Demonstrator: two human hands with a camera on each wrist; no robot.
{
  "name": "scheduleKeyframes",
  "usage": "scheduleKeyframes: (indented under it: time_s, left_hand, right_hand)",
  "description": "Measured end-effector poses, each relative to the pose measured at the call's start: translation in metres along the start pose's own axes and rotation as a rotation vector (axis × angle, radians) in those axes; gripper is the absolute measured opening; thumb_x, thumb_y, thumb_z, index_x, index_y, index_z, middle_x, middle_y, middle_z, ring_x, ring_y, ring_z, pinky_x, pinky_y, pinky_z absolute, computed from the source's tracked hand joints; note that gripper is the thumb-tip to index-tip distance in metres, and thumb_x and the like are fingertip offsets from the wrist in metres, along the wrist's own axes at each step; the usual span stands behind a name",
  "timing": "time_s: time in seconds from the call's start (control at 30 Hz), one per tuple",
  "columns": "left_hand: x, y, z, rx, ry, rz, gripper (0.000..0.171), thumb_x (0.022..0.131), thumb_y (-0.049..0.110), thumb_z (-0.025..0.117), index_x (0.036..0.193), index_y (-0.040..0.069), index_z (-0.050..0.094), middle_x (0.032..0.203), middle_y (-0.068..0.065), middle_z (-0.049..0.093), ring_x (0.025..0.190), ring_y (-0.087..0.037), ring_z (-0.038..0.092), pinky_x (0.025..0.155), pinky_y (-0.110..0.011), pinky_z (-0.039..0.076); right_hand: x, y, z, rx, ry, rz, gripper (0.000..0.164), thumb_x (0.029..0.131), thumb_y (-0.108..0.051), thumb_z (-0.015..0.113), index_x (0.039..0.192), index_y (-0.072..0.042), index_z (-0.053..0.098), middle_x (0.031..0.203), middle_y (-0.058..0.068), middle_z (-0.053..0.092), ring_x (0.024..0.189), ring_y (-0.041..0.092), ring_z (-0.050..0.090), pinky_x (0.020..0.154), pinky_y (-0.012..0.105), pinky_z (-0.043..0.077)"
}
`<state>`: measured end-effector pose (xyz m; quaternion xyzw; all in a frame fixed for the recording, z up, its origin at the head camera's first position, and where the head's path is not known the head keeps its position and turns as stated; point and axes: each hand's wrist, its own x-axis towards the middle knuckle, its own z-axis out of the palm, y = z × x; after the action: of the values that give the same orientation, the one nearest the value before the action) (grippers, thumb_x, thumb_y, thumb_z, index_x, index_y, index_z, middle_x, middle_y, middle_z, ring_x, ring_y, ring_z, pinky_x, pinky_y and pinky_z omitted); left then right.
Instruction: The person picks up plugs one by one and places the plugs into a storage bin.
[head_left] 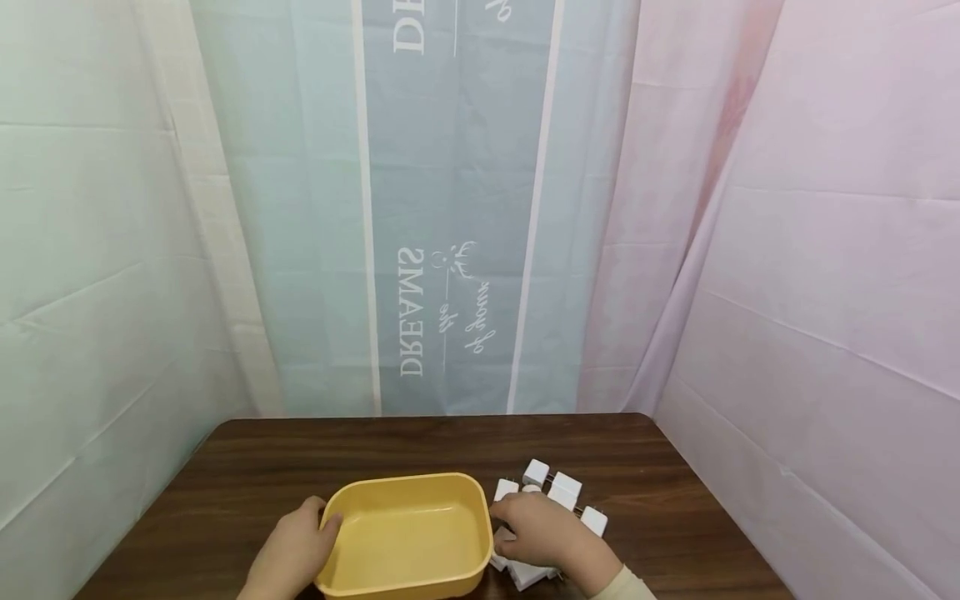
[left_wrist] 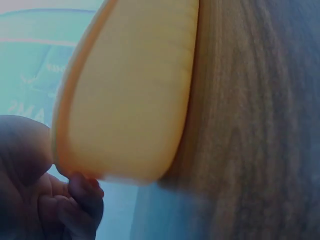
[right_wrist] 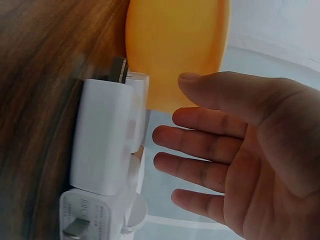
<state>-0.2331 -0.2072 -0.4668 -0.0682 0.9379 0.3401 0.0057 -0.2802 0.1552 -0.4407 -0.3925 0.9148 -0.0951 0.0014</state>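
A yellow plastic basin (head_left: 408,546) with rounded corners stands on the table, and nothing lies in it. At its left side my left hand (head_left: 296,546) grips the wall, thumb over the rim and fingers outside; the left wrist view shows this hold at the basin's edge (left_wrist: 125,100). My right hand (head_left: 542,529) is at the basin's right side, over a cluster of white charger plugs (head_left: 565,490). In the right wrist view its fingers (right_wrist: 195,142) are extended and apart beside the chargers (right_wrist: 102,135), holding nothing. In the head view this hand hides part of the cluster.
The dark wooden table (head_left: 300,446) has rounded far corners. A printed cloth (head_left: 450,208) hangs behind it, with pale cloths (head_left: 817,275) along both sides. Several chargers lie close together, some with metal prongs sticking out.
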Motion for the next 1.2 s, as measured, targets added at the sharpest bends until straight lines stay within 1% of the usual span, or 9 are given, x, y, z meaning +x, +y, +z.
scheduleKeyframes:
  time_s: [0.1, 0.2, 0.37, 0.47, 0.63, 0.73, 0.87, 1.03, 1.2]
  left_hand:
    - [0.003, -0.004, 0.004, -0.069, 0.006, -0.005, 0.044, 0.104, 0.027, 0.056, 0.127, -0.011, 0.054, 0.085, -0.003, 0.068, 0.067, -0.014, 0.064, 0.060, -0.037, 0.054]
    - [0.005, -0.006, 0.007, -0.115, 0.023, -0.001, 0.036, 0.103, 0.020, 0.055, 0.122, -0.010, 0.056, 0.085, -0.004, 0.068, 0.065, -0.014, 0.064, 0.058, -0.034, 0.053]
    - [0.005, -0.006, 0.009, -0.145, 0.036, 0.006, 0.033, 0.103, 0.019, 0.055, 0.121, -0.009, 0.057, 0.091, -0.008, 0.069, 0.068, -0.014, 0.064, 0.059, -0.034, 0.054]
    - [0.004, -0.007, 0.009, -0.151, 0.047, 0.010, 0.033, 0.103, 0.018, 0.054, 0.121, -0.009, 0.056, 0.096, -0.010, 0.070, 0.071, -0.015, 0.063, 0.061, -0.035, 0.054]
    - [0.005, -0.009, 0.010, -0.159, 0.077, 0.031, 0.032, 0.102, 0.017, 0.053, 0.121, -0.008, 0.057, 0.099, -0.011, 0.070, 0.075, -0.016, 0.064, 0.063, -0.036, 0.054]
    - [0.006, -0.009, 0.011, -0.169, 0.091, 0.040, 0.033, 0.102, 0.017, 0.052, 0.121, -0.009, 0.056, 0.095, -0.010, 0.069, 0.074, -0.016, 0.064, 0.063, -0.037, 0.054]
    - [0.009, -0.011, 0.013, -0.181, 0.097, 0.024, 0.029, 0.101, 0.017, 0.050, 0.115, -0.008, 0.053, 0.088, -0.008, 0.064, 0.071, -0.017, 0.061, 0.061, -0.035, 0.052]
    - [0.010, -0.014, 0.015, -0.201, 0.098, -0.002, 0.019, 0.101, 0.018, 0.047, 0.103, -0.001, 0.049, 0.077, -0.008, 0.056, 0.064, -0.018, 0.057, 0.056, -0.033, 0.048]
    - [0.009, -0.016, 0.016, -0.214, 0.103, -0.011, 0.018, 0.102, 0.019, 0.046, 0.095, 0.003, 0.048, 0.072, -0.006, 0.051, 0.062, -0.018, 0.054, 0.055, -0.033, 0.046]
  right_hand:
    - [0.000, 0.002, 0.003, -0.021, -0.002, -0.010, 0.030, 0.082, -0.020, 0.080, 0.112, -0.022, 0.075, 0.098, -0.010, 0.071, 0.088, 0.002, 0.063, 0.075, 0.027, 0.055]
    - [0.000, 0.003, 0.006, -0.026, -0.013, -0.016, 0.032, 0.079, -0.018, 0.081, 0.110, -0.024, 0.075, 0.098, -0.010, 0.071, 0.089, 0.002, 0.063, 0.077, 0.027, 0.055]
    - [0.001, 0.006, 0.010, -0.022, -0.061, -0.005, 0.035, 0.077, -0.018, 0.085, 0.109, -0.026, 0.075, 0.102, -0.012, 0.070, 0.091, 0.001, 0.063, 0.081, 0.028, 0.055]
    - [0.002, 0.009, 0.011, -0.018, -0.079, -0.010, 0.036, 0.077, -0.017, 0.085, 0.110, -0.028, 0.075, 0.102, -0.013, 0.070, 0.091, 0.000, 0.062, 0.080, 0.027, 0.055]
    - [0.003, 0.011, 0.012, -0.010, -0.073, -0.048, 0.036, 0.076, -0.015, 0.085, 0.109, -0.028, 0.074, 0.099, -0.015, 0.069, 0.087, -0.001, 0.061, 0.077, 0.025, 0.054]
    - [0.003, 0.011, 0.013, -0.005, -0.063, -0.062, 0.038, 0.073, -0.016, 0.087, 0.107, -0.029, 0.074, 0.097, -0.017, 0.069, 0.087, -0.001, 0.061, 0.076, 0.024, 0.053]
    - [0.002, 0.011, 0.014, -0.015, -0.058, -0.061, 0.039, 0.071, -0.017, 0.089, 0.105, -0.030, 0.074, 0.096, -0.018, 0.068, 0.086, -0.002, 0.060, 0.074, 0.023, 0.052]
    - [0.003, 0.010, 0.014, 0.000, -0.066, -0.049, 0.038, 0.071, -0.015, 0.088, 0.103, -0.028, 0.074, 0.099, -0.017, 0.068, 0.087, -0.001, 0.060, 0.074, 0.024, 0.052]
    - [0.003, 0.010, 0.016, -0.014, -0.045, -0.060, 0.035, 0.072, -0.016, 0.088, 0.102, -0.026, 0.073, 0.100, -0.015, 0.068, 0.087, -0.001, 0.060, 0.075, 0.024, 0.052]
